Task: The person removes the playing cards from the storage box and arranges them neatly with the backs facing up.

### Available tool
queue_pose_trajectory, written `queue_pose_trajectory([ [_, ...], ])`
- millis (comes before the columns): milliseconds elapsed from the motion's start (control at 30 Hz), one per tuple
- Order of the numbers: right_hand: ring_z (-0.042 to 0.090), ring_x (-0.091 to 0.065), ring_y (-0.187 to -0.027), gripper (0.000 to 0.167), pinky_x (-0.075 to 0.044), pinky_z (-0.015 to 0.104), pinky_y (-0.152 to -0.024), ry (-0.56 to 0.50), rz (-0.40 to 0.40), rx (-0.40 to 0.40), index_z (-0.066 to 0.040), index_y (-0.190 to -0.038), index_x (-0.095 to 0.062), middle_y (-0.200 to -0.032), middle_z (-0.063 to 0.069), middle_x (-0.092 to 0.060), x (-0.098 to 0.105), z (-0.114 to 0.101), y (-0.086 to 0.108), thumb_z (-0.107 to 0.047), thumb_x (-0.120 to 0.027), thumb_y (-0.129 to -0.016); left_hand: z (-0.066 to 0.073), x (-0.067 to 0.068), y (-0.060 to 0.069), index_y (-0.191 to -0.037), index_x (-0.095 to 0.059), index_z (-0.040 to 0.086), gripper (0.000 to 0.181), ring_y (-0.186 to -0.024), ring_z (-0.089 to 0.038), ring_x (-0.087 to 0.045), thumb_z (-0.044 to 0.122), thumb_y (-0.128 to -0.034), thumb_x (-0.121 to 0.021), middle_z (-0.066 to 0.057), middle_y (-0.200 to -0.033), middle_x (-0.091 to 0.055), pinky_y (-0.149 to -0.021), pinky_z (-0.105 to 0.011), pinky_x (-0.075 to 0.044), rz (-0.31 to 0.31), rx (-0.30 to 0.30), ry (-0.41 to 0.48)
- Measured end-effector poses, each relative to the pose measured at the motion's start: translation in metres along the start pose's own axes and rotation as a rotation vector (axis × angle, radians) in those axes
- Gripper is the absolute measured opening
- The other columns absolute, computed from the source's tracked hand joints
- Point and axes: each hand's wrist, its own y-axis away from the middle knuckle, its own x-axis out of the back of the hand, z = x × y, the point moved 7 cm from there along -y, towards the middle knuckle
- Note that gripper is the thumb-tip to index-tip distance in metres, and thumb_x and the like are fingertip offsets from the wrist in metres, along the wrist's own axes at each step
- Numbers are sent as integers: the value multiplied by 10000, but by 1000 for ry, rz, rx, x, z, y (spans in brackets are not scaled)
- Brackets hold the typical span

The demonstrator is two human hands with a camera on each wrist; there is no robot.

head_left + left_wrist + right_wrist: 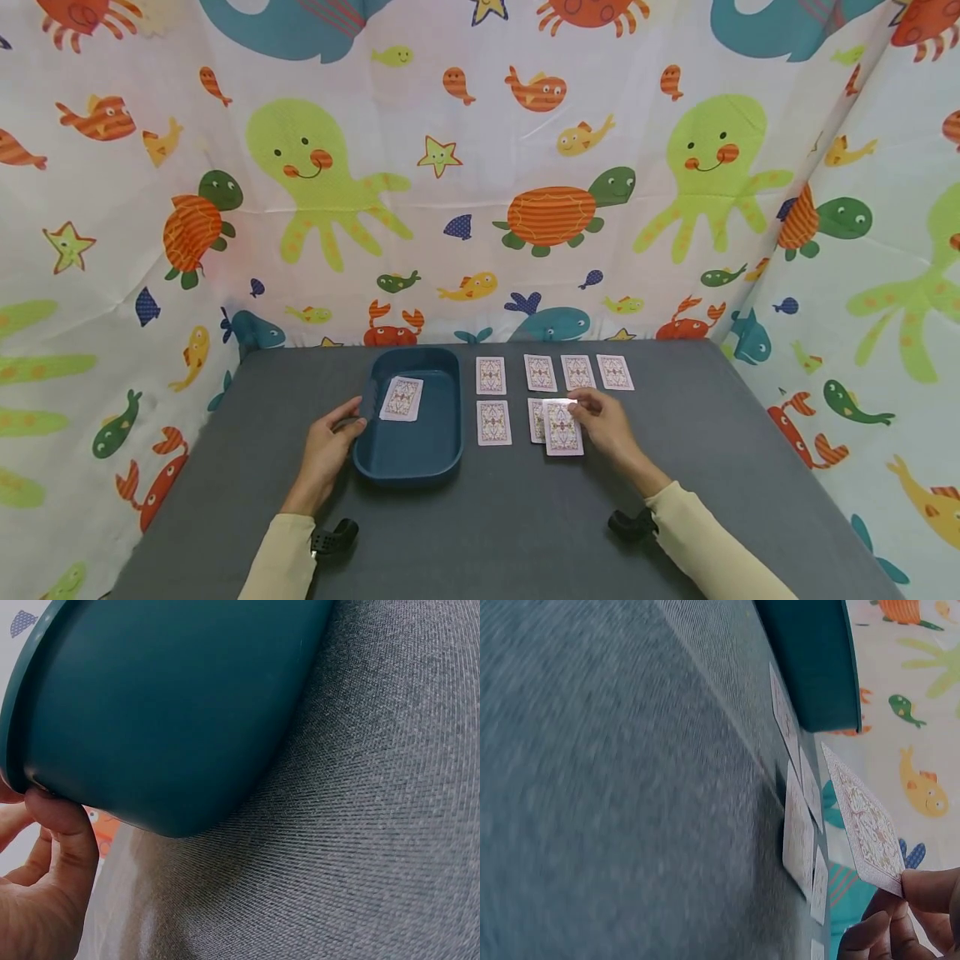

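Observation:
At the left side of the dark blue tray (408,481), my left hand (326,450) pinches the rim; the left wrist view has the thumb and fingers (64,825) against the tray wall (165,720). Between thumb and fingers, my right hand (611,429) pinches a patterned card (563,427) by its edge. That card (866,829) is raised above the table in the right wrist view. Partly hidden behind it in the head view is another card (536,421). One or more cards (401,398) lie inside the tray, pattern side up.
Right of the tray, a card (491,376) lies above another card (493,422). Farther right, a back row has three cards, the rightmost card (615,372) slightly tilted. A cloth printed with sea animals (465,283) hangs behind the grey table (480,533).

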Motion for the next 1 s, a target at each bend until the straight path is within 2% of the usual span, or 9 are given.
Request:
queue_pose_trajectory([
  [300, 115, -545, -733, 193, -454, 243, -630, 84, 17, -44, -48, -1117, -682, -915, 130, -655, 21, 15, -6, -114, -637, -942, -1, 0, -1, -1446, -502, 183, 479, -1223, -221, -504, 179, -973, -580, -114, -1452, -480, -833, -203, -433, 2, 16, 4],
  [567, 76, -567, -746, 258, -470, 227, -655, 102, 11, -56, 1, -1167, -652, -962, 159, -679, 35, 32, -17, -119, -646, -939, -1, 0, -1, -1452, -495, 198, 481, -1234, -243, -501, 189, -977, -574, -113, -1448, -476, -856, -240, -430, -2, 16, -5],
  [800, 93, -552, -731, 239, -455, 234, -651, 134, 23, -94, 13, -1111, -665, -897, 110, -693, 42, 44, -25, -130, -671, -920, -1, 1, -2, -1449, -498, 187, 483, -1257, -242, -499, 182, -974, -581, -115, -1467, -473, -879, -241, -434, -1, 15, -7],
  [1000, 160, -535, -782, 218, -436, 272, -663, 209, 22, -84, -13, -1082, -688, -903, 107, -649, 45, 48, -30, -152, -684, -913, -2, 1, -3, -1445, -503, 193, 476, -1242, -245, -503, 181, -975, -579, -116, -1460, -478, -880, -243, -434, 4, 13, -10],
])
